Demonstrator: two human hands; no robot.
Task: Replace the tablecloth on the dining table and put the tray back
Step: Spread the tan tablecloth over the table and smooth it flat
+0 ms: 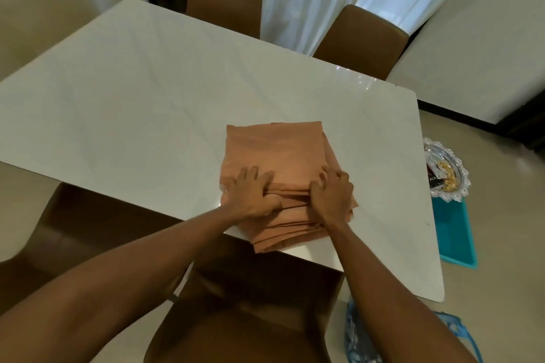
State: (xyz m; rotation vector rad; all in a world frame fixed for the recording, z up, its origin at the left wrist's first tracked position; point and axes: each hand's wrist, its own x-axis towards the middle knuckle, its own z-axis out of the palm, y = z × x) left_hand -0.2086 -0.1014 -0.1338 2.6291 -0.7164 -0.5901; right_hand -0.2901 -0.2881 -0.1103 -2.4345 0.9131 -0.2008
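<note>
The folded terracotta fabric tablecloth (274, 153) lies at the near edge of the white marble-topped bench (147, 97), the left hand (253, 194) and right hand (331, 196) each pinching its upper folds; soft, light and limp, it is probably best lifted by paired corners.

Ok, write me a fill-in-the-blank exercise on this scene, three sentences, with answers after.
1. The tablecloth lies ____, not spread, on the table.
2. The left hand and the right hand both grip the ____.
3. The tray sits off the table, to the person's ____.

Missing words: folded; tablecloth; right.
</note>
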